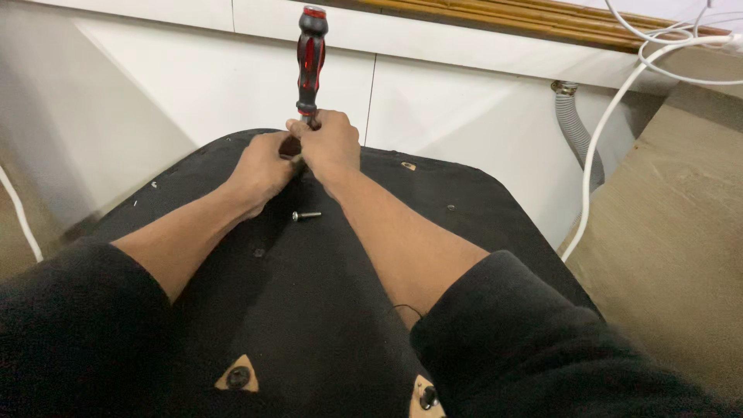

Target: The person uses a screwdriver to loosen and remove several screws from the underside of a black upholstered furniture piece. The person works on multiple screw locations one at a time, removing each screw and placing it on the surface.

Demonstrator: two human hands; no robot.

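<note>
A red and black screwdriver [311, 54] stands upright at the far side of a black fabric-covered seat base [433, 209]. My right hand [329, 143] is closed around its shaft just below the handle. Beside it, my left hand [263, 166] presses against the same spot; what its fingers grip is hidden. A loose silver screw [306, 216] lies on the fabric between my forearms, just behind the hands. The screwdriver's tip is covered by my hands.
Holes in the fabric show bolts at the near edge [237, 377], [426, 397]. White cabinet panels [209, 77] stand behind the seat. A grey corrugated hose [576, 131] and white cables [611, 116] hang at the right, above a tan floor [673, 232].
</note>
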